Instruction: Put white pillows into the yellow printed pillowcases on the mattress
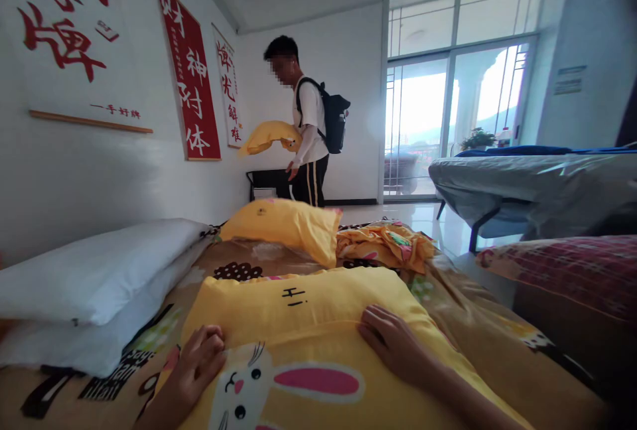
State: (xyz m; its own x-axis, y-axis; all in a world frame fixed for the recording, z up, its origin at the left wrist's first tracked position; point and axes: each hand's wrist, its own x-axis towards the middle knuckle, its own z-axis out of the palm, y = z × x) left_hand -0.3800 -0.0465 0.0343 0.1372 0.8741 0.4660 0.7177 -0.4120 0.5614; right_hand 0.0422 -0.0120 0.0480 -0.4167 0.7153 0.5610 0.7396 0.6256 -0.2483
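A yellow pillow (318, 324) with a white rabbit and the word "Hi" printed on it lies flat on the bed in front of me. My left hand (196, 365) is at its left side, fingers curled in against the fabric. On the right part of the same pillow rests my right hand (391, 340), palm down with the fingers laid out on the cloth. Just beyond it lies a second yellow pillow (283, 224). Crumpled yellow printed fabric (385, 247) sits to the right of that one.
White pillows (94, 271) are stacked at the left on the patterned bedding (478, 337). Past the bed stands a person (311, 118) with a backpack, holding another yellow pillow (271, 137). A plastic-covered table (522, 174) and a red-patterned cloth (572, 267) are at the right.
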